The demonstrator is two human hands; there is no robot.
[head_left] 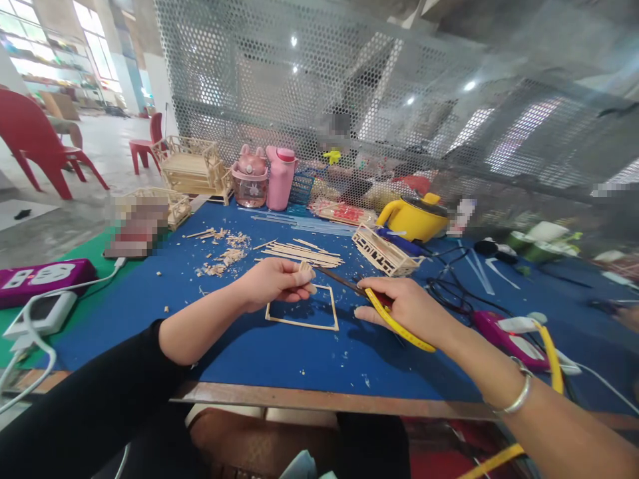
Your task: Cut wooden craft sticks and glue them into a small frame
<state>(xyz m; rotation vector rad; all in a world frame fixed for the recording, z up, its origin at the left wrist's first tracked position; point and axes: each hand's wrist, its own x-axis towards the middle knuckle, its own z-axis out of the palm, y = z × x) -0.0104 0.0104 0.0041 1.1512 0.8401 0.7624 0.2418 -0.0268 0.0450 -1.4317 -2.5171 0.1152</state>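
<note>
yellow pot [414,216], pink bottle [280,177], purple power strip [42,278], wooden model chair [194,165]

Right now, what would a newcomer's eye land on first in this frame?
Most likely the two hands at centre: the left hand pinches short wooden sticks while the right hand works yellow-handled cutters against them, just above a thin square wooden frame on the blue table. Behind, a pink bottle and a yellow pot stand out by the mesh screen.
</note>
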